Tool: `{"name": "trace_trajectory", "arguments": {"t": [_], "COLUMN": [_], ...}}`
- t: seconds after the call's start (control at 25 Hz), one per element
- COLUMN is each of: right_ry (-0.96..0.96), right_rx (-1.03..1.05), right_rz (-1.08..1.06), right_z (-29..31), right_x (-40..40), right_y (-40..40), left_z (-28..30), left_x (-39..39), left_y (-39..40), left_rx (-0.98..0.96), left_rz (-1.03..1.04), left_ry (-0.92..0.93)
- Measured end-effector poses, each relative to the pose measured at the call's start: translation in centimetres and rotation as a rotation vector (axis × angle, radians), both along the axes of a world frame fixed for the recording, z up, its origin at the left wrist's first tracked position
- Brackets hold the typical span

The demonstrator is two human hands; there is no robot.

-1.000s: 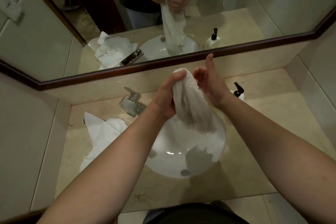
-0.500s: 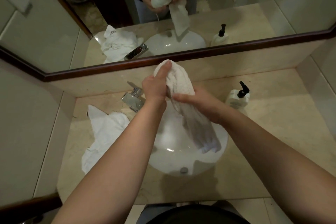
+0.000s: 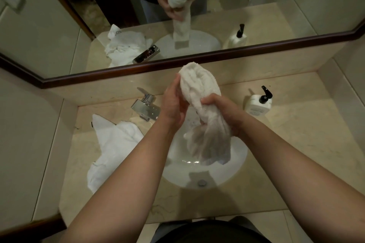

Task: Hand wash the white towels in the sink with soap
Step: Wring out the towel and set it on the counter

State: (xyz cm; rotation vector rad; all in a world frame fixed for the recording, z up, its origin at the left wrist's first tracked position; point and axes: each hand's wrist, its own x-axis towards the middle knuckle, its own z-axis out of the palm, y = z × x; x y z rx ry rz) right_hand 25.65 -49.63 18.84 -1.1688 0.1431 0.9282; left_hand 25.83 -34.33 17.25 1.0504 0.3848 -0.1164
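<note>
- Head view: the wet towel hangs bunched above the sink, its top rolled into a thick wad, its tail drooping into the bowl.
- It looks soft, limp and heavy with water, likely slick with soap; best taken round the thick middle, where the bulk gives purchase.
- The right hand has its fingers clenched round the towel's middle from the right side.
- The left hand grips the wad's left flank, fingers curled against it.
- A second towel lies crumpled at the table's left edge, beside the tap.
- A soap bottle stands near the table's back right corner.
</note>
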Motion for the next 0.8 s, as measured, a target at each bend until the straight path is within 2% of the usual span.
{"name": "trace_trajectory", "arguments": {"t": [0.08,0.28,0.44,0.64,0.8], "right_ry": [0.099,0.238,0.242,-0.147,-0.544], "right_rx": [0.104,0.277,0.135,-0.433,-0.738], "right_rz": [0.012,0.073,-0.009,-0.162,-0.066], "right_z": [-0.6,-2.0,-1.8,-4.1,-5.8], "right_x": [0.3,0.0,-1.1,-1.6,-2.8], "right_y": [0.4,1.1,1.8,3.4,4.1], "left_z": [0.3,-1.1,-1.1,-2.8,-4.6], "left_x": [0.4,1.0,0.6,0.8,0.8], "left_y": [-0.4,0.7,1.5,0.7,0.5], "left_rx": [-0.138,-0.134,-0.059,0.080,0.134], "left_rz": [-0.022,-0.113,-0.186,-0.019,0.054], "left_ry": [0.038,0.060,0.122,0.258,0.470]}}
